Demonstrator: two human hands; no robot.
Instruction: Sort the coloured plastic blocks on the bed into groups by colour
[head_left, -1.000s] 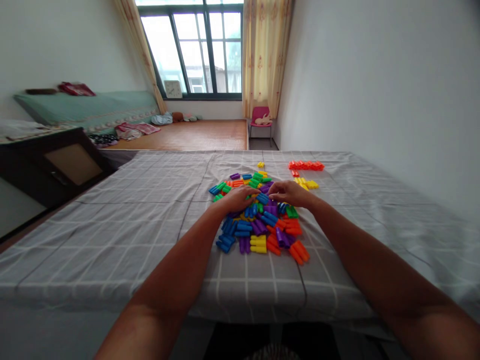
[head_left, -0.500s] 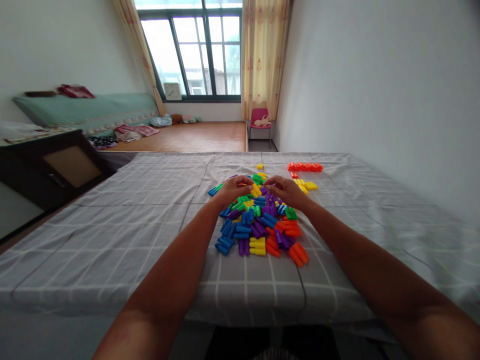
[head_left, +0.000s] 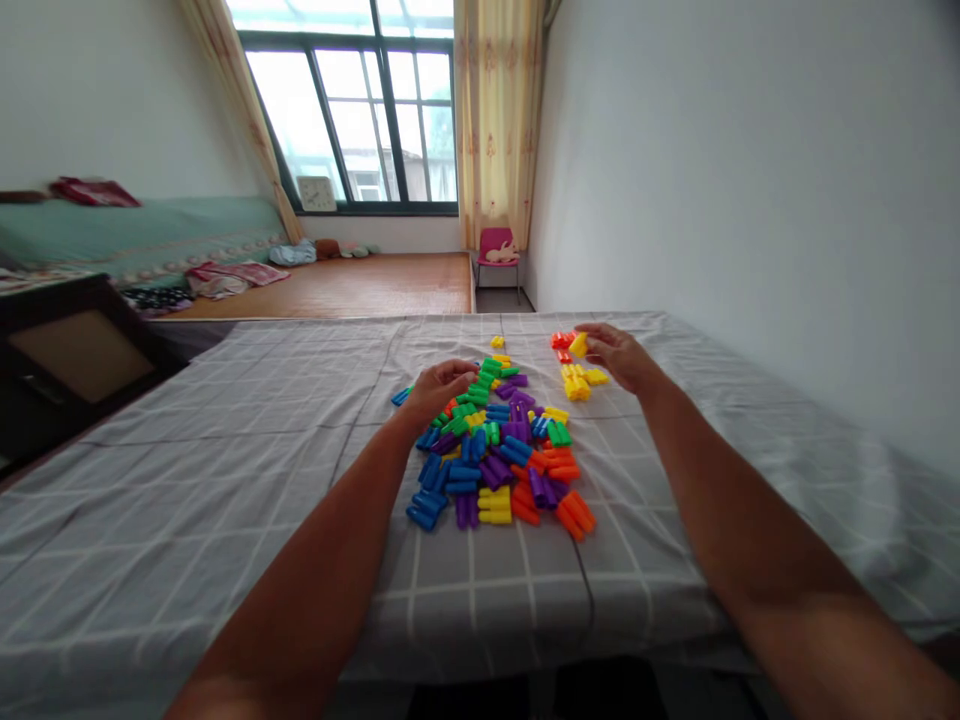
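Observation:
My right hand [head_left: 619,354] is raised at the right, pinching a yellow plastic building block [head_left: 578,345] between thumb and fingertips. Below it is a small group of yellow blocks [head_left: 575,384]. The row of orange-red blocks [head_left: 562,340] is partly hidden behind the held block. At the pile's far left, my left hand [head_left: 441,388] has loosely bent fingers, thumb apart from them. Its fingertips are beside green blocks [head_left: 486,380]; contact is unclear. Blue blocks [head_left: 463,480], purple blocks [head_left: 517,415] and orange blocks [head_left: 576,513] fill the nearer pile.
A grey checked cloth [head_left: 285,480] covers the table. One yellow piece [head_left: 497,342] lies beyond the pile. Past the table are a wooden platform [head_left: 397,280], a pink chair [head_left: 495,242] and a dark cabinet [head_left: 60,350]. A white wall [head_left: 735,180] runs along the right.
My right hand has moved right, from the pile to the sorted blocks, carrying a yellow block. My left hand stays at the pile's far left. The view has shifted slightly right.

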